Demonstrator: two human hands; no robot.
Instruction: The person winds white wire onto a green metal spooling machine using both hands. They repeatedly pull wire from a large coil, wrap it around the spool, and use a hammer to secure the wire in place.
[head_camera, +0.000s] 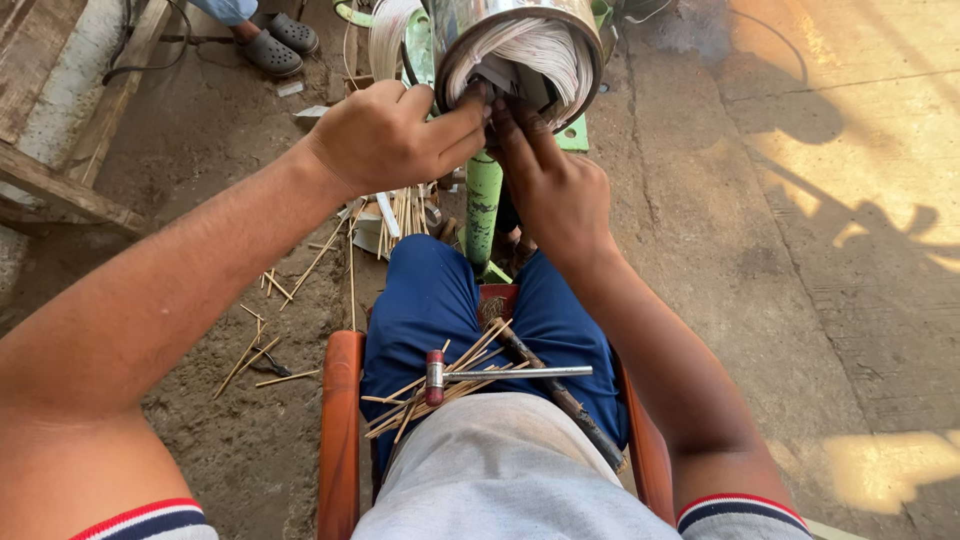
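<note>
Head view, 2 hands (470, 150) on 1 stator (520, 55)

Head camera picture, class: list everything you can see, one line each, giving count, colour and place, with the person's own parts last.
Metal drum: one, silver, top centre, white wire bundles packed inside.
Stand post: one, green, below the drum.
Hammer: one, red head, metal handle, on the lap.
Thin sticks: many, tan, on the lap and on the ground to the left.
Chair: one, orange-brown, under the person.
Clogs: two, grey, top left, on another person's feet.
Trousers: blue.
Left hand: at the drum's opening.
Right hand: fingers in the wires.
</note>
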